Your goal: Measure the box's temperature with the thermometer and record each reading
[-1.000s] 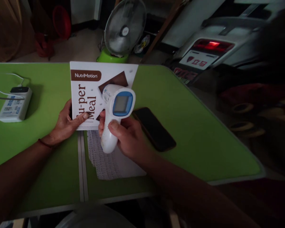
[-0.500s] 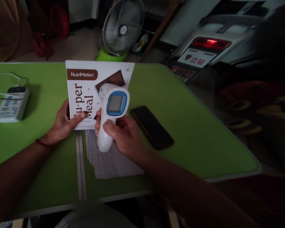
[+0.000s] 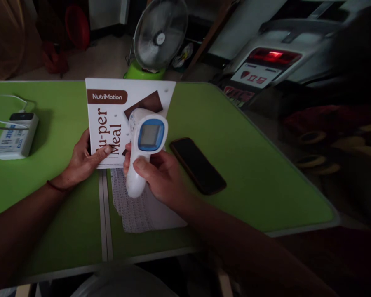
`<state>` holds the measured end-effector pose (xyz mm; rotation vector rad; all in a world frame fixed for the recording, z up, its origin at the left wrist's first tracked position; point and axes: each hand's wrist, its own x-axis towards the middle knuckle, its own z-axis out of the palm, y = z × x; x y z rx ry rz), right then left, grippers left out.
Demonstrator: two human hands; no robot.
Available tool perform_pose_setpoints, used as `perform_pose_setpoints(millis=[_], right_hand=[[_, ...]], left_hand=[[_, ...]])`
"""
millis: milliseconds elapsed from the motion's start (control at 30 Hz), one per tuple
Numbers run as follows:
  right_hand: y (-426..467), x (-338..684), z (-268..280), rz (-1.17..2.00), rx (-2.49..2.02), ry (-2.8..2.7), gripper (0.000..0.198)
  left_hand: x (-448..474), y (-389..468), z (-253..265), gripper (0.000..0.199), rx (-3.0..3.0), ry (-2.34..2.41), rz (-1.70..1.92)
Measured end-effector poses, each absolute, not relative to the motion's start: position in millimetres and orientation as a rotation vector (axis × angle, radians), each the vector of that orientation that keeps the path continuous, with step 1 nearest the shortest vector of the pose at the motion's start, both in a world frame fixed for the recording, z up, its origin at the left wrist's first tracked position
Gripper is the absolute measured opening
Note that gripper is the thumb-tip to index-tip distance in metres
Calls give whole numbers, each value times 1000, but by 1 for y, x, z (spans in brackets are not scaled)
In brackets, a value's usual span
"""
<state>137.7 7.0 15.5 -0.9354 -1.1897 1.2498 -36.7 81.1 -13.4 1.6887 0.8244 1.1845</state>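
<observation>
My left hand [image 3: 85,156] grips the lower left edge of a white box [image 3: 103,123] printed "NutriMotion", its thumb pressed on the front face. In my right hand [image 3: 160,175] is an infrared thermometer [image 3: 139,173], white with a blue-framed grey screen facing me. My fingers wrap round its handle, and it covers the lower right part of the box. The screen shows no reading I can make out. Below both hands lies a sheet of bumpy white wrap [image 3: 131,212] with a pale flat piece beside it, partly under my right hand.
A dark phone [image 3: 199,165] lies on the green table [image 3: 259,185] right of my right hand. At the left stands a white power bank-like block [image 3: 17,138] with cables. Beyond the table are a fan [image 3: 160,39] and a scooter [image 3: 275,57] with a lit red tail light.
The thermometer has shifted very slightly left in my right hand. My left hand and the box are practically still.
</observation>
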Motion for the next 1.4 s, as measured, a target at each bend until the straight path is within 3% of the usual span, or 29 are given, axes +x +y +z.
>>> perform_pose_setpoints(millis=[1033,1167,1267,1400], right_hand=[[7,140,13,1300,-907,-1160,35],[7,142,17,1255,-903,-1230,38],[9,156,23,1173,-965,-1343,29],[18,193,26,1011,-1240,-1574,25]], left_hand=[[-40,83,-14,42,1638,841,1212],[-40,83,-15,45,1617,843,1243],[-40,86,-14,47,1612,834,1314],[-42,92,-11,43,1701,900,1444]])
